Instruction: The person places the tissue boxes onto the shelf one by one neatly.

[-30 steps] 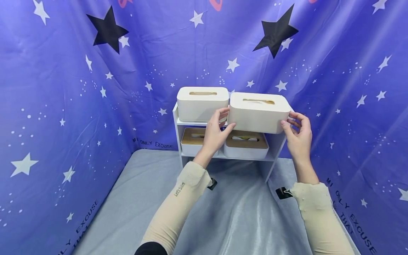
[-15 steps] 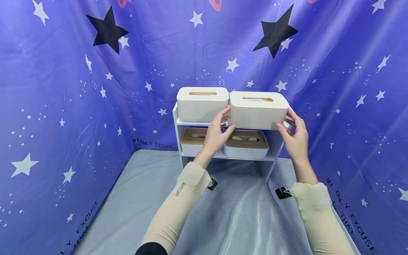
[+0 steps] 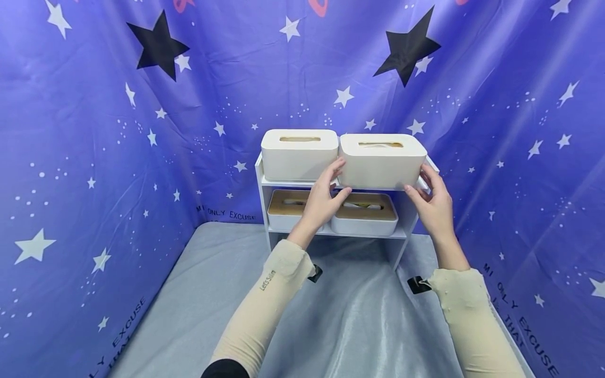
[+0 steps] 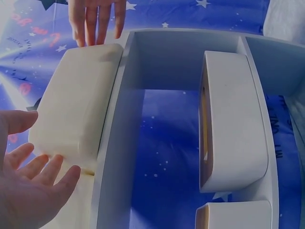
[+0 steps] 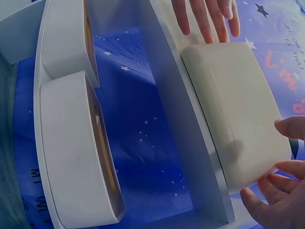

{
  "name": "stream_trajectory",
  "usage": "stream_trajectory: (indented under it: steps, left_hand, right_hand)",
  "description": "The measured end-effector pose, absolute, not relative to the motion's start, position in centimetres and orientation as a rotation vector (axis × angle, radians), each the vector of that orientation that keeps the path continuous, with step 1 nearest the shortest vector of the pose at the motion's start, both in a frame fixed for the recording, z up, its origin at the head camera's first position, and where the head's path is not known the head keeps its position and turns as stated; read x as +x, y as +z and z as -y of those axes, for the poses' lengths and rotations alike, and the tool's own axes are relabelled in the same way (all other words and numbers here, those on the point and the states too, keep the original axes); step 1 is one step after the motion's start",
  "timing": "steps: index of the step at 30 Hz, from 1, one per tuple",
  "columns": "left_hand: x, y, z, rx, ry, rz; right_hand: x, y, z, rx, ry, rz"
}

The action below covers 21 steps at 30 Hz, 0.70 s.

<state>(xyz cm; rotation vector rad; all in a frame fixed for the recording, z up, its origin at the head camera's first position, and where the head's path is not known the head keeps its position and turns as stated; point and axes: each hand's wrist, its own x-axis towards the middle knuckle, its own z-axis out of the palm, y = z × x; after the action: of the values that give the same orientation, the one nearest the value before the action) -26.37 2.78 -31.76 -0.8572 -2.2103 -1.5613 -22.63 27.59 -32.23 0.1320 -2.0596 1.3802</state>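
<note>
A white tissue box [image 3: 380, 172] with a long slot on top sits at the right of the shelf unit's upper level. My left hand [image 3: 319, 202] is at its left end, thumb near the lower front edge; its fingers look loosely spread in the left wrist view. At the right end is my right hand [image 3: 436, 210], thumb by the lower front corner and fingertips [image 5: 250, 194] against the end face. Beside it, on the left, stands a matching white tissue box [image 3: 300, 164]. The white shelf unit [image 3: 260, 173] carries both.
On the lower level are two more tissue boxes with wooden tops, one on the left [image 3: 282, 222], partly behind my left arm, and one on the right [image 3: 364, 227]. Grey cloth [image 3: 217, 294] covers the surface. A blue star-print curtain [image 3: 227, 79] surrounds three sides.
The right tissue box has moved back and slightly left, in line with its neighbour. My right hand has moved left with it; my left hand has hardly moved.
</note>
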Motion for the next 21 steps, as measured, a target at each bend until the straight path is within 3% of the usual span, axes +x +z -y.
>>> stream_trajectory:
  steps: [21]
  left_hand:
    - [-26.51,-32.33,-1.91,-0.971,-1.542,2.291]
  right_hand:
    - [-22.18,-31.90,-27.76,0.211,1.320,2.239]
